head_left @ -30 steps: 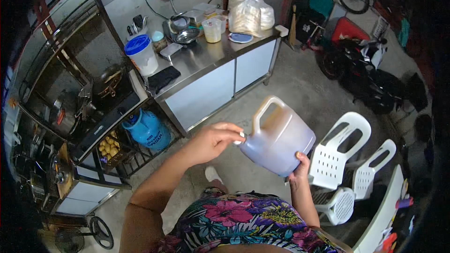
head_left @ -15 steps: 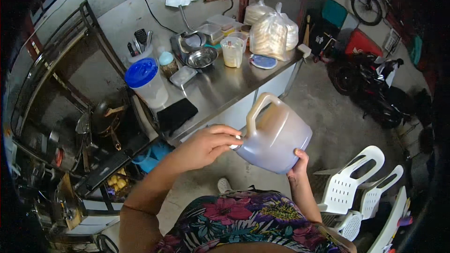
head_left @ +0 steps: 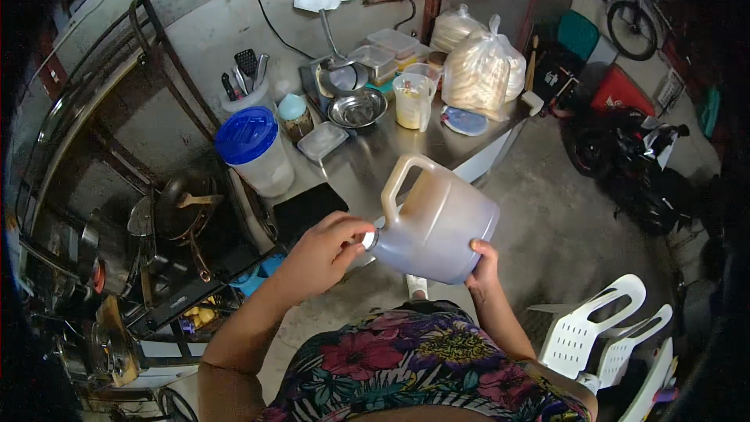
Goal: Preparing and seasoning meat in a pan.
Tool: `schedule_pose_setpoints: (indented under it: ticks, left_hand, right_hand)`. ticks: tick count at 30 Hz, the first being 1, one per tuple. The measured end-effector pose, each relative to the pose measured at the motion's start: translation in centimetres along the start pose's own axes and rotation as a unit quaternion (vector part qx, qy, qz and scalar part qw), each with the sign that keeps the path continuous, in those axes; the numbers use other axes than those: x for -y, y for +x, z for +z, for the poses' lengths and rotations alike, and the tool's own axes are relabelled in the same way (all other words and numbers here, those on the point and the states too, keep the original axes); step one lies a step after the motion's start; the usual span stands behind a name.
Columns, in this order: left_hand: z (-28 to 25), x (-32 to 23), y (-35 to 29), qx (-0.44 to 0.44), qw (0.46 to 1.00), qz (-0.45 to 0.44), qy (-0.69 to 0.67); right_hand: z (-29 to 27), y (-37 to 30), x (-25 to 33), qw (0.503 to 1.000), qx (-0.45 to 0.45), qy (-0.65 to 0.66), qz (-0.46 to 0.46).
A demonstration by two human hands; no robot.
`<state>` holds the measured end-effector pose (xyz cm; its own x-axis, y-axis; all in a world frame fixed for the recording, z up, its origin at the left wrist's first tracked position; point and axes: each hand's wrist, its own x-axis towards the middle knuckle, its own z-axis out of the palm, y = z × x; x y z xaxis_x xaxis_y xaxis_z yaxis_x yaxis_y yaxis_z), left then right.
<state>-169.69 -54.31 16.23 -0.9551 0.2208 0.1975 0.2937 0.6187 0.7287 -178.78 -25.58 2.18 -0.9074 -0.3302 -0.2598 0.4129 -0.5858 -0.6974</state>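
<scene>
A large translucent plastic jug [head_left: 437, 223], with a hollow handle and brownish contents, is held sideways in front of my body, its neck pointing left. My left hand [head_left: 332, 250] closes its fingers on the white cap [head_left: 369, 241] at the neck. At the other end, my right hand [head_left: 483, 264] grips the base of the jug, thumb on the near side and the other fingers hidden beneath. Just past the jug is the steel table [head_left: 367, 164], with a folded black cloth [head_left: 311, 207] on its near left corner.
On the table stand a blue-lidded container [head_left: 254, 148], a metal bowl [head_left: 357, 109], a measuring jug [head_left: 412, 101] and bags of pale food [head_left: 476, 70]. Left is a stove with a frying pan [head_left: 183, 203]. White plastic chairs [head_left: 586, 328] stand at right, a motorcycle [head_left: 625, 156] farther back.
The jug and both hands have shifted a little left in view. More of the white cap now shows between my left fingers. My view of the room has swung slightly.
</scene>
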Motion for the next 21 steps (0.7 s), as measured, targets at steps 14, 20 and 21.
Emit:
schedule_pose_setpoints:
  ticks: [14, 20, 21]
  left_hand:
    - [1.9, 4.0, 8.1, -0.058, 0.989, -0.127, -0.038]
    - [1.0, 5.6, 13.2, -0.011, 0.997, -0.014, 0.080]
    - [0.9, 6.0, 13.9, -0.008, 0.994, 0.025, 0.106]
  right_hand:
    - [-1.8, 11.8, 2.0, 0.998, 0.031, 0.008, 0.052]
    - [-3.1, 18.4, 3.0, 0.989, 0.095, 0.070, 0.090]
    - [-3.3, 19.6, 3.0, 0.988, 0.097, 0.075, 0.098]
